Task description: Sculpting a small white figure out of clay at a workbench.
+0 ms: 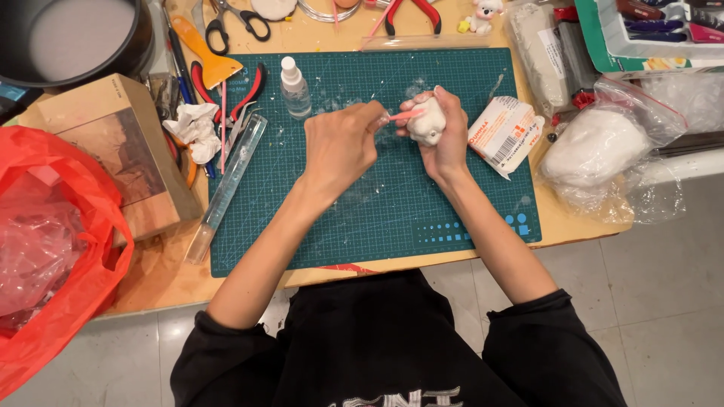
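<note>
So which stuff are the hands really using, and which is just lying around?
In use:
left hand with pink sculpting tool
right hand holding white clay figure
green cutting mat

Lying about:
scissors
red pliers
small spray bottle
crumpled tissue
red plastic bag

We're in a black top, sleeves pushed up past the elbows, forearms bare, pale lettering across the chest.

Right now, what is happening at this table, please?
A person sits at a wooden table with a green cutting mat. The right hand holds a small white clay figure above the mat. The left hand holds a thin pink tool, its tip against the figure. A small spray bottle, pliers and a bag of white clay lie around.
</note>
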